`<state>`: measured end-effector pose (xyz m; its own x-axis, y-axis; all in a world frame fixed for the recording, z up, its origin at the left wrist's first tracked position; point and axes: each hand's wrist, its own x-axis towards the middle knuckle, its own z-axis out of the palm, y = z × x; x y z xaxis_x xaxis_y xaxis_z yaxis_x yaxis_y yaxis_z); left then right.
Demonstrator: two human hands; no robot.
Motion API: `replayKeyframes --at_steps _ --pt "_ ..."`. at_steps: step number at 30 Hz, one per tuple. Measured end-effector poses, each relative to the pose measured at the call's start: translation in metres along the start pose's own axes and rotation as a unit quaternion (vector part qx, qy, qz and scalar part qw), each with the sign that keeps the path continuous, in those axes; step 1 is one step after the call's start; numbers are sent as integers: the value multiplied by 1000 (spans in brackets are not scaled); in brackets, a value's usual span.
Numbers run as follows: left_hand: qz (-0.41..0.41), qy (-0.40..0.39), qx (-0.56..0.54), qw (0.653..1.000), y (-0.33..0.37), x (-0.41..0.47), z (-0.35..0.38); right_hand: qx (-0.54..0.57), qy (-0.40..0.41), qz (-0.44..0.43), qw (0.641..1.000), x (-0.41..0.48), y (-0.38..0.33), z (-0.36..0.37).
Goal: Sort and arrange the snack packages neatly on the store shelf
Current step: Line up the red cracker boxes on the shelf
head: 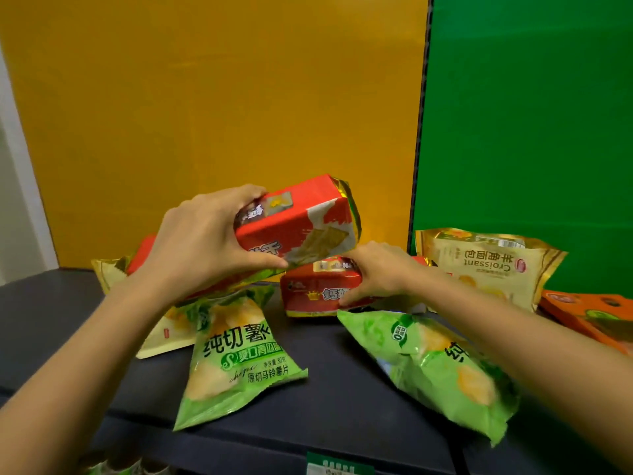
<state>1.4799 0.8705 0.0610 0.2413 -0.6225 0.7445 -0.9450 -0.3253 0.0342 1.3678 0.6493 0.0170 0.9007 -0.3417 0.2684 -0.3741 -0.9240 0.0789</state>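
Note:
My left hand (202, 241) grips a red cracker pack (301, 221) and holds it tilted above the dark shelf (329, 399). Just below it, my right hand (373, 272) closes on a second red cracker pack (315, 293) that rests on the shelf. Two green chip bags lie in front: one (236, 358) at centre left, another (442, 371) at right under my right forearm. A pale croissant bag (486, 262) stands at the back right. Another red pack (144, 252) is partly hidden behind my left hand.
An orange box (589, 313) lies at the far right. A cream-coloured package (164, 337) sits under the left chip bag. The back wall is a yellow panel (219, 97) and a green panel (527, 114). A price label (339, 466) marks the shelf's front edge.

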Motion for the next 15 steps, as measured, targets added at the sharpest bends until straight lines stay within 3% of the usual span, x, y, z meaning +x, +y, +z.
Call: replayKeyframes --at_steps 15 --pt "42 -16 -48 998 11 11 26 114 -101 48 987 -12 -2 6"
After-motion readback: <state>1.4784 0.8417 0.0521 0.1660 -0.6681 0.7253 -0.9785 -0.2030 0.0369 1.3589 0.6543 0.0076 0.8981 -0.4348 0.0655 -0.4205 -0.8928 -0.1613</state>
